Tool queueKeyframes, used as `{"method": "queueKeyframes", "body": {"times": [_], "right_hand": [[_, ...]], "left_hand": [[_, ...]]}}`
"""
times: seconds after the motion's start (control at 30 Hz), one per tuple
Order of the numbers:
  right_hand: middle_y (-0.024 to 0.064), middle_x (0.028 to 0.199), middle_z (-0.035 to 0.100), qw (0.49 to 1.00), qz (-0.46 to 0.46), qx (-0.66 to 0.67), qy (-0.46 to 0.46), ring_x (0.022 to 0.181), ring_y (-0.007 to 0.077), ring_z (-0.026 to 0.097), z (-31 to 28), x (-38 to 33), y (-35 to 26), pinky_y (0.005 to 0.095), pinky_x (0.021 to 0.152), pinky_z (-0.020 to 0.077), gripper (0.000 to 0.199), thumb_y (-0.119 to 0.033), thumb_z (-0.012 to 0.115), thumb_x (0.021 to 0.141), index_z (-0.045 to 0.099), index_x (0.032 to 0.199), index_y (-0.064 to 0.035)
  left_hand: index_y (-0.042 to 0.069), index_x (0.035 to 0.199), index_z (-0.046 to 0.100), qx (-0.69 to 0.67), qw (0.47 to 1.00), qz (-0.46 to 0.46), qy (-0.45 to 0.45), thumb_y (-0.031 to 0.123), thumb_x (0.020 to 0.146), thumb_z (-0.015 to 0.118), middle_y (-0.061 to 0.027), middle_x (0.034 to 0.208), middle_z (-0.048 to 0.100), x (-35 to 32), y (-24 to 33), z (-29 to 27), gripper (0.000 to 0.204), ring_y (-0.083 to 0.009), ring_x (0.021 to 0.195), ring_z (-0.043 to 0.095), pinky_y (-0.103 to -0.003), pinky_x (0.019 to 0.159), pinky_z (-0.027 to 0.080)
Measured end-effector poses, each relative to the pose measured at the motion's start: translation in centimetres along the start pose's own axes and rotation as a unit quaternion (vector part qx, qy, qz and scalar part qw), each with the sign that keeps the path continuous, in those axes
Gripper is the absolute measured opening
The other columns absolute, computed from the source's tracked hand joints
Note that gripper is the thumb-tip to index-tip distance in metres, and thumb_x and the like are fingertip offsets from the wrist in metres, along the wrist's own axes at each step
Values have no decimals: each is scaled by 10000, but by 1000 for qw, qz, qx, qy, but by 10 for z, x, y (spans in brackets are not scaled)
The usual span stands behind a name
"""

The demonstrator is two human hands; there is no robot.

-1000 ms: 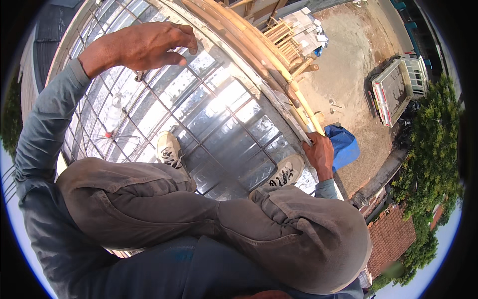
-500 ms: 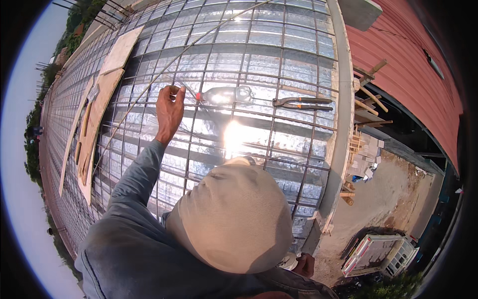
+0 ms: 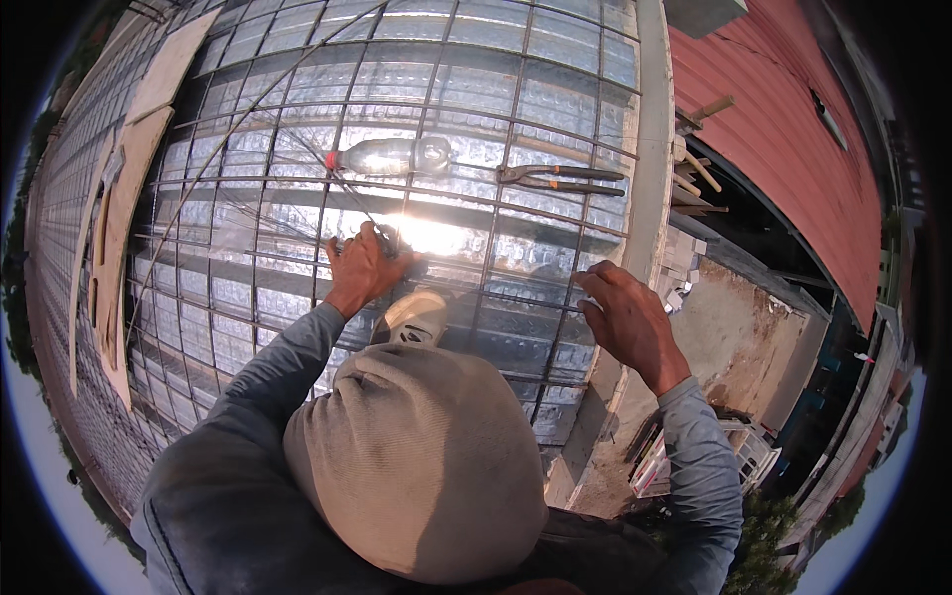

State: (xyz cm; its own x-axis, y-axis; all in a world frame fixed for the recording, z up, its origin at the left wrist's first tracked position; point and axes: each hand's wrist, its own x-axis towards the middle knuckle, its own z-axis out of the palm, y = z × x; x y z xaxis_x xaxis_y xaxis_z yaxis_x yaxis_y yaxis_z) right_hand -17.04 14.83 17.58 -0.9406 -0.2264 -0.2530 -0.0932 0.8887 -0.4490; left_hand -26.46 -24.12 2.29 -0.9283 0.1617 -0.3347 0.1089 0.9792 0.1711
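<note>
The left hand (image 3: 367, 266) spreads over the dark steel-bar grid (image 3: 426, 105); the right hand (image 3: 627, 319) hovers, fingers loosely parted. I'd feel for bars in that glare (image 3: 426, 236).

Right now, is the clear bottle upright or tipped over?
Tipped over: the bottle lies on its side, its red cap toward the picture's left.

Left arm (image 3: 263, 372) stretched forward in grey sleeve, left hand (image 3: 363, 266) low, back of hand up, fingers spread and bent. Right forearm (image 3: 702, 461) extended on other side, right hand (image 3: 627, 315) well apart from left, wrist bare, fingers loosely curled, thumb clear of fingertips. Bent knee (image 3: 426, 456) between both arms.
</note>
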Motion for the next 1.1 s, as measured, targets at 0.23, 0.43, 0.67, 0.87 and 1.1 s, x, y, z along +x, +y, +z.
{"method": "queueKeyframes", "body": {"times": [0.23,0.43,0.67,0.87,1.1], "right_hand": [[212,1593,502,990,-5,-23,138,1442,415,511,53,142,14,527,1198,421,610,-133,742,909,602,1501,-113],[164,1643,463,987,-56,71,131,1489,366,463,100,216,-84,543,1225,360,727,-209,782,880,547,1567,-180],[164,1147,623,988,1,16,154,1122,317,576,132,237,-97,483,983,421,489,-315,801,814,706,1160,17],[239,1142,614,917,146,344,136,1136,430,608,127,183,-100,545,989,493,550,-398,803,885,655,1150,61],[194,1140,524,936,-24,259,236,1111,395,560,140,132,-141,510,955,506,592,-352,825,918,577,1259,64]], "left_hand": [[-54,1215,619,-92,996,11,8,508,871,817,-182,870,789,7,-13,0,687,-386,888,769,-522,1011,477],[-41,990,773,-134,983,0,-124,442,856,810,-254,875,771,23,-8,-28,504,-408,884,772,-501,848,579],[-99,1161,674,-333,937,-14,-104,181,951,632,-205,861,789,1,-23,-38,353,-254,796,773,-371,772,586],[-49,1264,601,-495,865,-40,-75,370,1093,638,-46,791,664,14,-1,-61,455,-133,785,607,-316,807,501],[-30,1325,602,-672,733,-72,-80,588,1040,660,-110,1176,675,28,10,-63,683,-208,1109,613,-384,1015,468]]}}
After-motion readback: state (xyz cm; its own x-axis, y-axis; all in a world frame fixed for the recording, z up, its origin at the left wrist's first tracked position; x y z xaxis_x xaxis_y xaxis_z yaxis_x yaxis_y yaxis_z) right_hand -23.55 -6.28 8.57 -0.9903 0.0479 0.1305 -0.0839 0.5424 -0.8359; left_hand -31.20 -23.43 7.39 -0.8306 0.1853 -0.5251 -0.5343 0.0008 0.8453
